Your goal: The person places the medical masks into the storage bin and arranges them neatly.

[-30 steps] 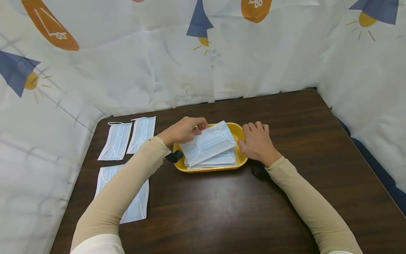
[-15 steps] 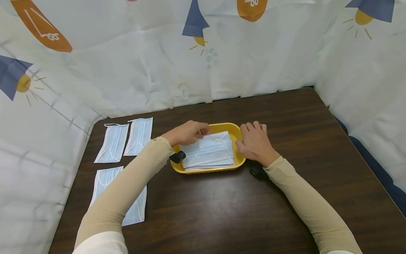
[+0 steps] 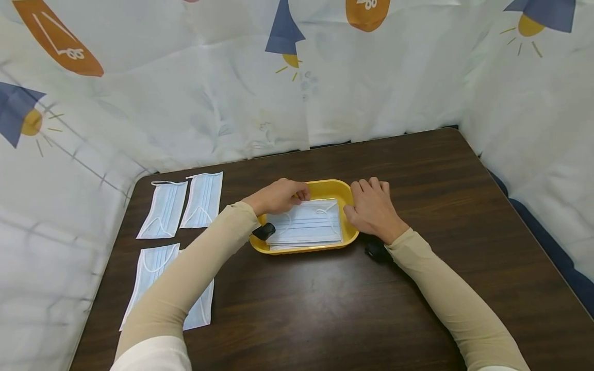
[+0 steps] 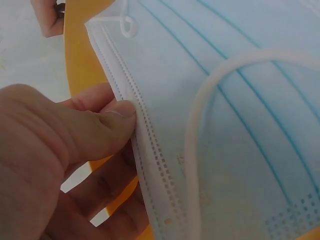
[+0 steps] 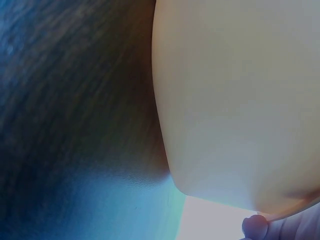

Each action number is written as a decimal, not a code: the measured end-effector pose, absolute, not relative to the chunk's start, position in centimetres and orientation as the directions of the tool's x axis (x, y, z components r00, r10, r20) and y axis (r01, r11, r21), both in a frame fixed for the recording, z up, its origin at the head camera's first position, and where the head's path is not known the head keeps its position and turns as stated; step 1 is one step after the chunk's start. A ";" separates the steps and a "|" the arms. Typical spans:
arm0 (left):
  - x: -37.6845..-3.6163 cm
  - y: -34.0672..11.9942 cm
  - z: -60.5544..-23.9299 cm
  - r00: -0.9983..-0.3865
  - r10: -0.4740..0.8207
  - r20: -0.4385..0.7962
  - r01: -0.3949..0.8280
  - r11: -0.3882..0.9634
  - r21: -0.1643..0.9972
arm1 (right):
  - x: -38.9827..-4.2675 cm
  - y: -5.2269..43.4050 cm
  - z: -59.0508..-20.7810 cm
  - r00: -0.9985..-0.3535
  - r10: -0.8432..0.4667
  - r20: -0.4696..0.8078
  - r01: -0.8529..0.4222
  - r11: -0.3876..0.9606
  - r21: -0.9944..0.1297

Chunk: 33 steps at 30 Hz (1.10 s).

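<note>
Over the glossy yellow tray (image 3: 349, 238), left hand (image 3: 277, 197) pinches pleated mask (image 3: 306, 228); right hand (image 3: 371, 208) steadies, fingers relaxed.

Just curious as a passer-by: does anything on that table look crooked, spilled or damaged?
Nothing stands out. The face masks lie stacked squarely in the yellow tray, gripped at one edge by the left hand; the right hand rests at the tray's rim. Three more masks lie flat nearby.
</note>
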<state>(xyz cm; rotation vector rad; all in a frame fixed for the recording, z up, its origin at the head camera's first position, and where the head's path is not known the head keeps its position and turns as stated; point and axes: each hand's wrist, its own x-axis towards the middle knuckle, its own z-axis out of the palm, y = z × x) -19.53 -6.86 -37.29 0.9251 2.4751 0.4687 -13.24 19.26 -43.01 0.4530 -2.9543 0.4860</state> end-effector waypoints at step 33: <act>-19.4 -11.0 -34.8 -0.788 0.589 -0.181 0.465 0.761 0.452 | -15.6 20.0 -44.0 -0.949 -0.290 0.125 -0.315 0.902 -0.296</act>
